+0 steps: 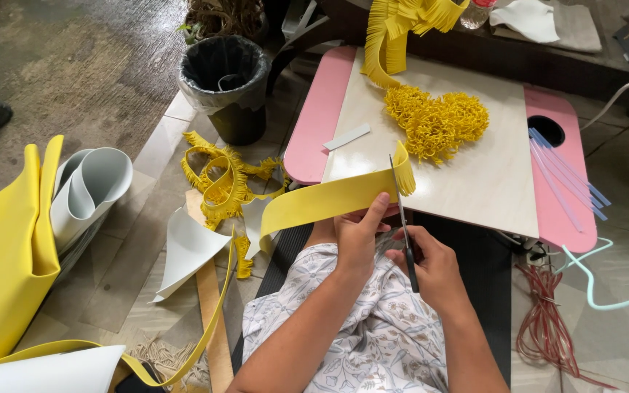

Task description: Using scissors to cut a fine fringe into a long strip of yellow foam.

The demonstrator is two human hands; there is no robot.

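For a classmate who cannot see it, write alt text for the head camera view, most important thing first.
A person's left hand holds a long yellow foam strip while the right hand cuts fringe into its end with scissors. Ahead, a pale board on a pink table carries a curly yellow fringed bundle; a black-lined bin stands to the left.

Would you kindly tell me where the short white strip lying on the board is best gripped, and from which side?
Grip the white strip across its narrow width near its left end, coming from the left over the pink table. It lies flat on the board near that edge, away from the yellow curls.
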